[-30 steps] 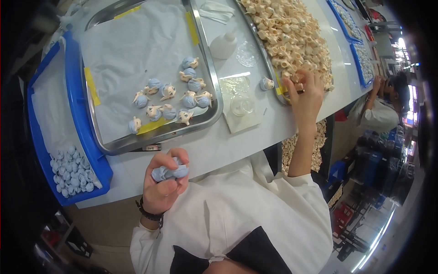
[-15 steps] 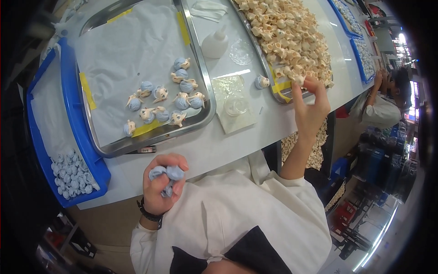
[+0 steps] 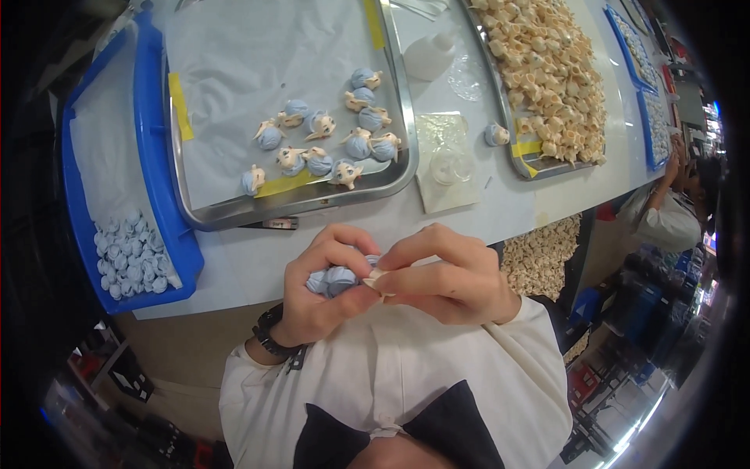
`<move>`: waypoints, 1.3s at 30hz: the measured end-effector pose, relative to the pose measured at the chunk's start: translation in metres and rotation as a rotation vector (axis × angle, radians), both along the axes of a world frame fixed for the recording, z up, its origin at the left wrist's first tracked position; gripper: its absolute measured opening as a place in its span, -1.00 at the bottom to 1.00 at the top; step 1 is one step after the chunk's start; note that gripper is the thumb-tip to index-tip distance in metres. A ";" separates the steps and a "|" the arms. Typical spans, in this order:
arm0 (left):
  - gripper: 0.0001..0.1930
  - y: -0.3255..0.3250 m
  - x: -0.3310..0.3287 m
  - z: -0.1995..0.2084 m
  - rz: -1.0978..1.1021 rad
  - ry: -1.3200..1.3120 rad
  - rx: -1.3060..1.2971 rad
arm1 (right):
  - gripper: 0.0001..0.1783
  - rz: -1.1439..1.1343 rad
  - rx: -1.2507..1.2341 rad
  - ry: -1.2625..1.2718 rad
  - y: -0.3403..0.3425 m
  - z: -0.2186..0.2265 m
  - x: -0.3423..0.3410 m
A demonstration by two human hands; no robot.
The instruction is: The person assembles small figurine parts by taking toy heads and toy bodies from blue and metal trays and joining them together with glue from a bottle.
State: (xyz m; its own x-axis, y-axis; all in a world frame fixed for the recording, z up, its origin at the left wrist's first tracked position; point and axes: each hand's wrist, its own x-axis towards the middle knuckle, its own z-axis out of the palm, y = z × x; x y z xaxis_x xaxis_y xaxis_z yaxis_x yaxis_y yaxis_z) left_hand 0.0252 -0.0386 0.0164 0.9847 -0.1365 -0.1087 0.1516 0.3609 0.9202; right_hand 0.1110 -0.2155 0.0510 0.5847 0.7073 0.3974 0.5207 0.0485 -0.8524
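While the left hand [image 3: 324, 293] clutches blue hair pieces [image 3: 334, 279], the right hand [image 3: 445, 273] pinches a beige face piece [image 3: 376, 280] (touching them).

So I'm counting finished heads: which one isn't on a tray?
The lone blue-and-cream head on the bare table, in the gap between the two metal trays, beside the right tray's rim. The rest lie on the left tray.

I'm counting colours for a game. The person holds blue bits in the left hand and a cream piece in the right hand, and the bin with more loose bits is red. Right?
Almost. The bin with the loose blue bits is blue, not red; the head view shows it. The left hand does hold blue bits, and the right hand holds a cream piece.
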 end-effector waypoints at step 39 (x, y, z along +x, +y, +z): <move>-0.81 0.001 0.001 0.000 0.256 -0.247 0.320 | -0.67 0.046 0.189 0.499 0.009 -0.014 -0.011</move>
